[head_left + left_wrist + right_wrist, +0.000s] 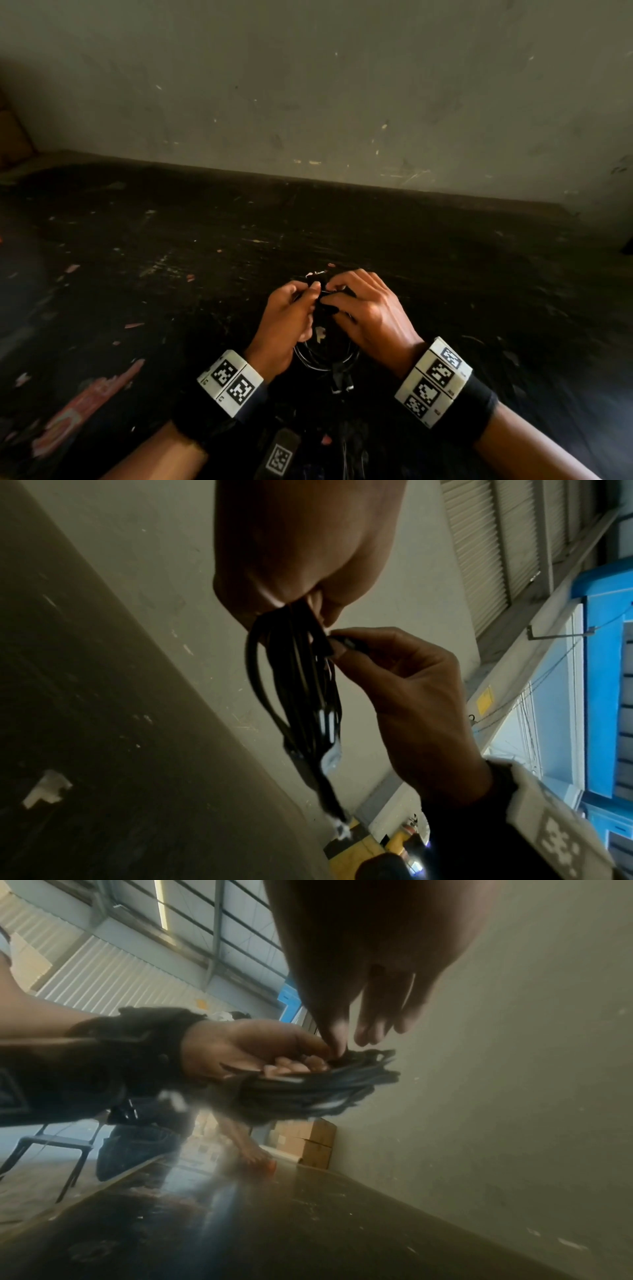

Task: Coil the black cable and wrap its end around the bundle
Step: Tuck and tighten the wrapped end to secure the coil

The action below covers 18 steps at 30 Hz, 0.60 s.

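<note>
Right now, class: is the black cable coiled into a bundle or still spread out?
Coiled. The black cable hangs as gathered loops, gripped by the left hand and pinched by the right hand.

A: The cable (325, 359) is black, its loops glossy, with a pale whitish piece at the hanging connector (330, 758).

B: And the tabletop (171, 240)?

A: Black too, flecked with pale scratches and reddish-pink patches (85, 401). The wall (308, 85) is dull grey-green with light scuffs.

B: The wristbands (230, 382)?

A: White blocks printed with black-and-white square marker patterns, on black straps. Blue panels (599, 683) show in the left wrist view.
</note>
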Available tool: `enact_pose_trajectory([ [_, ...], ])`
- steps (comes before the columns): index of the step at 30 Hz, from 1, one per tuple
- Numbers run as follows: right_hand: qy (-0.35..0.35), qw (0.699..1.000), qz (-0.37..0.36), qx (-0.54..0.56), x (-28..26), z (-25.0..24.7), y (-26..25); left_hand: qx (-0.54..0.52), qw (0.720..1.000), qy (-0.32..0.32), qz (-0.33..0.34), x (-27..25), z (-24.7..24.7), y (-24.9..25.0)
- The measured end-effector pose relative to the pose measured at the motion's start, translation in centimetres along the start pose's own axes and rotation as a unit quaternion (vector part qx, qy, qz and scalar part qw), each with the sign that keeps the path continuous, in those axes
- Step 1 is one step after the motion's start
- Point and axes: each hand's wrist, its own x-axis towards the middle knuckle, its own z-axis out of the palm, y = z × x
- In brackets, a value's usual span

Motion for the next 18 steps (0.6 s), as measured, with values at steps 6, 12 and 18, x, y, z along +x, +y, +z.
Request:
enact_pose_trajectory([
  [6,0.025,0.975,0.146,0.165,0.9,0.3,0.5,-0.012,0.999,-0.036,-0.011,-0.3,-0.6,0.2],
  [12,-0.04,0.935,0.215,0.279,2.0,-0.8,0.4,0.039,0.997,-0.067,-0.03,-0.5,-1.1,0.6],
  [18,-0.037,0.889,0.283,0.36,2.1,-0.8,0.6,0.06,0.994,-0.087,-0.012,-0.6,-1.4,0.4],
])
